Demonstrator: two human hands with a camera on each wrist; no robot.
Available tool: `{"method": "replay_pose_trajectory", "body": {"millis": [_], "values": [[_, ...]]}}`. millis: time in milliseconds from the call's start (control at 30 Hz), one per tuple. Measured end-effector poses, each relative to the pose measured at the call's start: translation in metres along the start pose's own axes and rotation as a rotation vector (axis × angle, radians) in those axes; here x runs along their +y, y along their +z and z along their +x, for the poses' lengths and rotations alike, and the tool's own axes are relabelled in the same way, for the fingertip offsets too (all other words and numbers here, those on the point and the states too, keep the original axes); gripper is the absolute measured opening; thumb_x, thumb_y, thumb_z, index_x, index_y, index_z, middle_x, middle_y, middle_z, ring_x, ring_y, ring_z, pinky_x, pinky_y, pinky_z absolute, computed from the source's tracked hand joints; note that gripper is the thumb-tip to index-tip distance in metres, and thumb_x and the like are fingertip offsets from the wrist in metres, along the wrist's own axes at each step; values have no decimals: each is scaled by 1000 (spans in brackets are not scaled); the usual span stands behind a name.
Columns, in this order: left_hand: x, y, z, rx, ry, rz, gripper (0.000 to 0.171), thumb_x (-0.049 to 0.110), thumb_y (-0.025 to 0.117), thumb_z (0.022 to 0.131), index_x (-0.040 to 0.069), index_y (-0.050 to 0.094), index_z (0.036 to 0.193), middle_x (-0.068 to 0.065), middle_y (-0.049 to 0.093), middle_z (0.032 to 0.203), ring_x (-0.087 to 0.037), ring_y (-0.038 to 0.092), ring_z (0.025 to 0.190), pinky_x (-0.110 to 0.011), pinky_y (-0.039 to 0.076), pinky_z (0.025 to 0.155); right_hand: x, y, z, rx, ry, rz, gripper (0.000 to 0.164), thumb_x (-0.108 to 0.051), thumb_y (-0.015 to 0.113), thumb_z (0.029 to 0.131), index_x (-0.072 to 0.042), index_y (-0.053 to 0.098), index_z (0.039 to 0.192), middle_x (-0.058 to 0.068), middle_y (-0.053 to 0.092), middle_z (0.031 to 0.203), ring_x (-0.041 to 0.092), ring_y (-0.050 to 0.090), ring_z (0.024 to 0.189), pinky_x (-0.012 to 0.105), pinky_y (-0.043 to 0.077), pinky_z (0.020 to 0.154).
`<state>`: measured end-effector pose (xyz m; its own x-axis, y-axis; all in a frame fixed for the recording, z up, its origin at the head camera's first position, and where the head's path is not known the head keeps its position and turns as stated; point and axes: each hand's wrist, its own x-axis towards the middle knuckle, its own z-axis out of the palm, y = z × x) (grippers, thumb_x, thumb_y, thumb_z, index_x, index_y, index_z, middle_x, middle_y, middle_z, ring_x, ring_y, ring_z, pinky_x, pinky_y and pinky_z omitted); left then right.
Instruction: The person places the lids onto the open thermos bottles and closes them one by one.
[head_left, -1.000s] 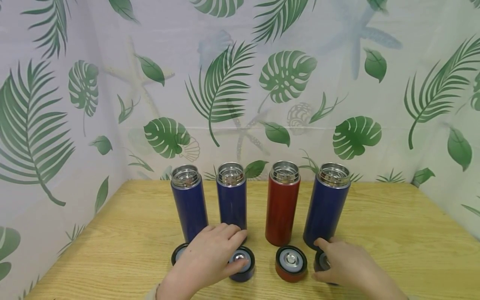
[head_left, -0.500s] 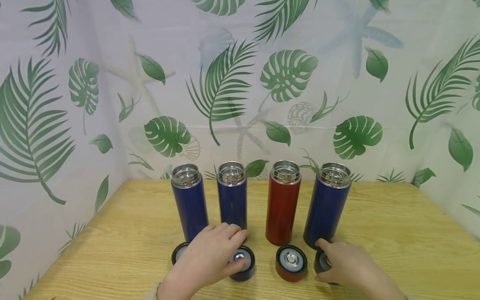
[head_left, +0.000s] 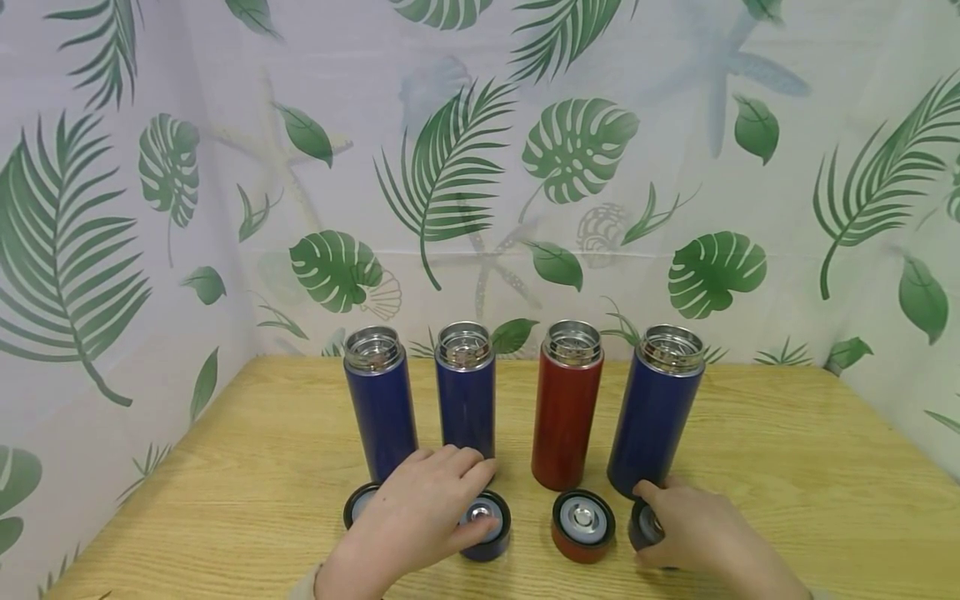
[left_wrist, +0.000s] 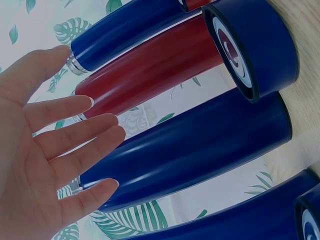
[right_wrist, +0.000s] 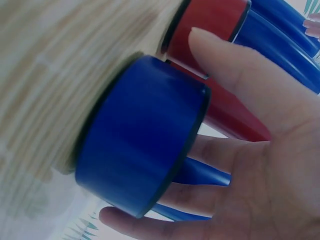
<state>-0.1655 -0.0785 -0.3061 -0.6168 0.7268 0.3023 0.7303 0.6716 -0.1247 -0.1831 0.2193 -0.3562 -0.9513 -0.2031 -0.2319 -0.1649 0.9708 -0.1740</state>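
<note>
Your right hand (head_left: pixel 697 521) spreads wide fingers around the squat blue cylindrical lid (right_wrist: pixel 142 135), near right, inner side up, axis vertical; contact looks uncertain. Your left hand (head_left: pixel 420 512), fingers apart, hangs near another blue lid (head_left: pixel 489 547).

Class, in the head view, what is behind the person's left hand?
Two blue bottles and two lids partly show. The left hand covers part of each bottle's lower end, most of the left lid and some of the other.
</note>
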Motion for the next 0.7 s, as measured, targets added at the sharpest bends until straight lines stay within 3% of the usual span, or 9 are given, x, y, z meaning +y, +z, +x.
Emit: {"method": "replay_pose_trajectory", "body": {"millis": [700], "values": [[0,1,0,-3,-1,6,43,43,59,82,14,57,113,3,57,102,-12,53,91,-31,45,74,3,3,5,-52,2,19,72,-37,78,60,-5,51,119,21,52,109,35,53,94,57,41,67]]}}
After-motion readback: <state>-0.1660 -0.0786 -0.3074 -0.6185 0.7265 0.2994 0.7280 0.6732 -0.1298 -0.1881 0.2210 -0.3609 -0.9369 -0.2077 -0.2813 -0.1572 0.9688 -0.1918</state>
